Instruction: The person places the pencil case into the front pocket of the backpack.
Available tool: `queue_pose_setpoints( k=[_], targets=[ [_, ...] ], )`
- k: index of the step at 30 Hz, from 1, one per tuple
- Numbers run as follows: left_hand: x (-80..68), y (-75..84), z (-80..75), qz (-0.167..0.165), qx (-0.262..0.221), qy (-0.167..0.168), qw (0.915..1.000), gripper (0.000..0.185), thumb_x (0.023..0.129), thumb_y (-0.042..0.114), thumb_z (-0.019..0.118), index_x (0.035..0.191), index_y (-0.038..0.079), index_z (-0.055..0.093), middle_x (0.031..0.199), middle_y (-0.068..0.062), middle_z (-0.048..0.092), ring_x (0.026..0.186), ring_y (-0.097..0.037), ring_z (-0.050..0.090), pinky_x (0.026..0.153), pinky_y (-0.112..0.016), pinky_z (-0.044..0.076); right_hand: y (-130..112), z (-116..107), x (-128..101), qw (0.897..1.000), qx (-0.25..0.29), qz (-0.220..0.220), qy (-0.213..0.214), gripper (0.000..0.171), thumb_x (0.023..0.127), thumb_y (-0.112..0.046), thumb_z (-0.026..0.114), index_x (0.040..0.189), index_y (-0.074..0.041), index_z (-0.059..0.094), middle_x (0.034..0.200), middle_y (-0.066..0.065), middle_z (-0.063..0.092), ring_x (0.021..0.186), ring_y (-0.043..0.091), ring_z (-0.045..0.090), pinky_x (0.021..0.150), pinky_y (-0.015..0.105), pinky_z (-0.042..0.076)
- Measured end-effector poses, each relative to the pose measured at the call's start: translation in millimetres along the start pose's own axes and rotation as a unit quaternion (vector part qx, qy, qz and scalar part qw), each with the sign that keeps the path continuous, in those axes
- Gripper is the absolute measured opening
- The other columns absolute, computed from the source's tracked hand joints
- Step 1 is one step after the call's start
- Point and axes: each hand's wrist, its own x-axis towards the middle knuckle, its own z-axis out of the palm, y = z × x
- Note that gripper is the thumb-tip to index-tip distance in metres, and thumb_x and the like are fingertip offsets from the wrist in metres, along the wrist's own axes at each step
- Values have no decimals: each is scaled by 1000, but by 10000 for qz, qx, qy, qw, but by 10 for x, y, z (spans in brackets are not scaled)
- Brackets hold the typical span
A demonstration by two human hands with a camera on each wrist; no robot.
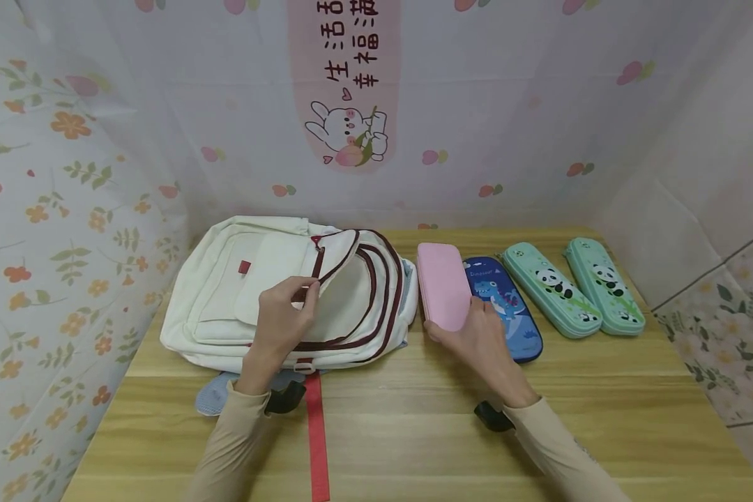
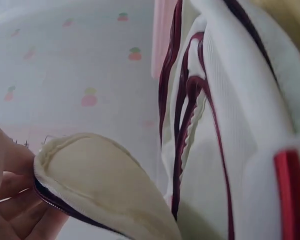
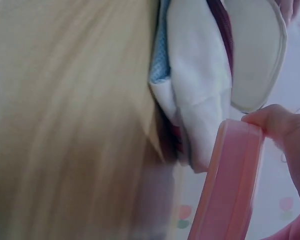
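Your two beige sleeves come in from the near edge of the wooden table [image 1: 602,390], and a strip of red tape [image 1: 316,446] runs along the tabletop between them. Your left hand [image 1: 282,321] is raised over the cream backpack [image 1: 226,293], which lies flat on the left half of the table; its fingers [image 2: 15,200] pinch the maroon-trimmed edge of the flap [image 1: 335,261] and hold it lifted off the bag, so the pocket behind it gapes toward the right (the left wrist view shows the pale inner lining of that flap right against your fingertips). Your right hand [image 1: 477,338] grasps the near end of the pink pencil case [image 1: 443,286], fingers curled round its edge, with the case standing on its long side just beside the backpack's right flank; in the right wrist view your thumb [image 3: 270,122] presses on its upper corner. Partly under that hand lies a blue dinosaur pencil case [image 1: 508,307], touching the pink one, and further right two green panda pencil cases [image 1: 552,289] [image 1: 604,284] lie side by side, angled the same way, near the right wall
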Motion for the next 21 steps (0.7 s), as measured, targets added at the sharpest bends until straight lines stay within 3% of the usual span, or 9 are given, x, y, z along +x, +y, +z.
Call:
queue_pose_setpoints(
  k=[5,10,13,21],
  targets=[
    [12,-65,-124,-274,78,169,9995,7,89,1,71,92,-3,76,81,-14,76,64,-25,73,63,-38,59,-44,-21,45,9990,237,-246,282,99,75,-58,78,139,12,47,123,32,59,103,43,61,82,56,57],
    [8,-124,-232,-497,104,303,9983,8,90,4,71,92,-2,77,80,-13,76,64,-25,73,67,-15,53,-92,-10,67,9967,568,-368,452,98,73,-59,81,141,4,49,129,27,60,108,41,60,87,55,55],
    [7,-163,-287,-524,104,488,9974,9,90,4,70,90,-3,76,79,-15,76,64,-27,73,69,-8,48,-125,7,77,9946,776,-508,477,99,72,-60,82,143,1,49,130,24,60,110,38,59,88,54,56],
    [9,-238,-407,-767,102,879,9931,10,90,1,67,88,-5,74,78,-18,75,61,-33,72,69,-2,42,-267,62,170,9814,1085,-1436,662,98,67,-53,88,139,3,53,126,22,62,106,35,61,84,50,56]
  ],
)
